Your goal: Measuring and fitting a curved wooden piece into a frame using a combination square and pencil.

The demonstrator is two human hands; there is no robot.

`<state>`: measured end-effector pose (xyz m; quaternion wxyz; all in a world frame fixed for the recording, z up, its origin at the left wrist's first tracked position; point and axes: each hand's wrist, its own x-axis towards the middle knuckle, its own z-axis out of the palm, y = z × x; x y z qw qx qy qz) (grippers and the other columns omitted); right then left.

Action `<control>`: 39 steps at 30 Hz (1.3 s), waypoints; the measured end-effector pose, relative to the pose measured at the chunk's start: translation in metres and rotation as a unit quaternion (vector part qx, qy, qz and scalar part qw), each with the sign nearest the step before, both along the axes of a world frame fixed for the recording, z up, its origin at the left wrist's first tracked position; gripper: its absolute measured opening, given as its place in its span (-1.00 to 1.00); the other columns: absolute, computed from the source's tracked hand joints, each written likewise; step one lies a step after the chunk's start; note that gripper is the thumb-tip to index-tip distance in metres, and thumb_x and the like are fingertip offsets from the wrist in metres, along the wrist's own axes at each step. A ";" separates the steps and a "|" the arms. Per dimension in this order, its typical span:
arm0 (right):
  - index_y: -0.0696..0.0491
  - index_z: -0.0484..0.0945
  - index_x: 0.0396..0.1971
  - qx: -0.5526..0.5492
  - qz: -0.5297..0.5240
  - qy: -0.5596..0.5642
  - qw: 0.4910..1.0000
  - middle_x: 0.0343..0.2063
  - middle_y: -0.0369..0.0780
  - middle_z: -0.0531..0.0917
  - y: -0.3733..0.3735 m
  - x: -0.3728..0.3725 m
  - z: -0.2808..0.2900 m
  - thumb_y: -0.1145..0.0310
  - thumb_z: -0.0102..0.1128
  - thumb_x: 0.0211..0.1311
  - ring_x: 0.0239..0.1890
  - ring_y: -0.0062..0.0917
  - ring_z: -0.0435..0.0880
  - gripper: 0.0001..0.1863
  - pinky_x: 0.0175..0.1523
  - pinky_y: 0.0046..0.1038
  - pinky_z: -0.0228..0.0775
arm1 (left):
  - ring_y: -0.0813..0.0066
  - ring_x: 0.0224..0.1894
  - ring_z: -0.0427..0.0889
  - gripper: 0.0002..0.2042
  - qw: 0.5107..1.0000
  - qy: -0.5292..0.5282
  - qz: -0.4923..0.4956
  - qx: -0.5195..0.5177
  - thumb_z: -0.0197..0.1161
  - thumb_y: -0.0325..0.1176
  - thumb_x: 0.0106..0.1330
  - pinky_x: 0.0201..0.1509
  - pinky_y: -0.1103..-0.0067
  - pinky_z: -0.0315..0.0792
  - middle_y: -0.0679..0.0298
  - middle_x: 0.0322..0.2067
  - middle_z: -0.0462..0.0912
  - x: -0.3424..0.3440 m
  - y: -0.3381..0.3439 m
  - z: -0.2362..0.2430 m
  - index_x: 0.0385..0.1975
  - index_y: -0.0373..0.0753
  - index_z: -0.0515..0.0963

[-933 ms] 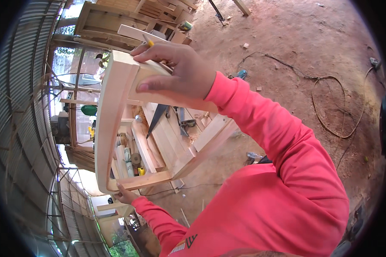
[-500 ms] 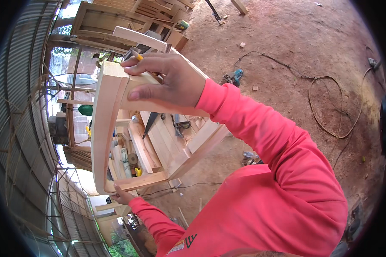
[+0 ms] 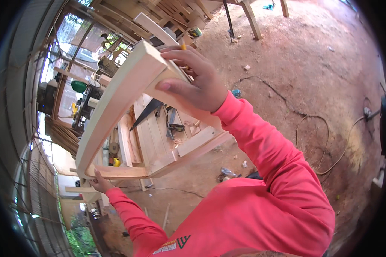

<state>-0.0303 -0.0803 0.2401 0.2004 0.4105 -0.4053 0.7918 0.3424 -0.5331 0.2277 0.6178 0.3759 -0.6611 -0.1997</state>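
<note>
A pale wooden frame with a curved front rail stands tilted before me, its joined pieces making an open rectangle. My right hand is closed round its upper piece near the far corner, thumb on the near face. A yellow pencil sticks up between that hand's fingers. Low at the left, my left hand grips the frame's near corner; some fingers are hidden behind the wood. Through the opening show a dark saw blade and a metal tool lying on boards.
A yellow tape measure lies among wood pieces beyond the frame. On the dirt floor at the right are a looping cable and a blue power tool, partly hidden by my sleeve. Stacked timber stands at the back.
The frame now appears more tilted, its upper corner further right and its lower corner further left. Both hands keep their hold, and the view has shifted.
</note>
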 end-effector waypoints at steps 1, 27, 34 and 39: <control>0.15 0.57 0.10 -0.012 0.025 -0.014 1.000 0.09 -0.08 0.60 -0.002 0.000 0.000 0.27 0.57 0.12 0.17 -0.28 0.61 -0.43 0.23 -0.31 0.49 | 0.40 -0.11 0.64 -0.43 0.998 0.030 -0.046 -0.020 0.46 -0.19 0.32 -0.03 0.48 0.54 0.09 -0.07 0.66 0.001 -0.002 -0.002 0.16 -0.46 0.44; 0.16 0.32 0.27 0.079 0.007 -0.027 0.997 0.37 -0.13 0.35 -0.001 -0.005 -0.021 0.36 0.23 0.47 0.26 -0.46 0.45 -0.52 0.29 -0.37 0.37 | 0.37 0.00 0.65 -0.44 0.991 0.115 -0.061 -0.008 0.47 -0.29 0.30 0.13 0.46 0.52 0.09 0.03 0.65 -0.005 -0.012 -0.020 0.22 -0.40 0.43; 0.19 0.29 0.26 0.066 0.011 -0.049 0.997 0.21 -0.20 0.48 -0.001 0.005 -0.020 0.28 0.22 0.50 0.09 -0.61 0.51 -0.50 0.16 -0.48 0.40 | 0.42 -0.10 0.64 -0.44 0.997 0.078 -0.010 -0.003 0.50 -0.20 0.27 -0.02 0.47 0.55 0.14 -0.06 0.66 0.002 -0.012 -0.028 0.15 -0.39 0.48; 0.19 0.28 0.25 0.086 -0.026 -0.014 0.996 0.15 -0.21 0.50 0.003 0.003 -0.014 0.23 0.21 0.51 0.05 -0.62 0.51 -0.49 0.13 -0.48 0.40 | 0.44 -0.20 0.62 -0.44 0.998 0.053 0.033 -0.005 0.46 -0.11 0.31 -0.10 0.50 0.53 0.13 -0.09 0.66 -0.005 -0.003 -0.026 0.13 -0.39 0.50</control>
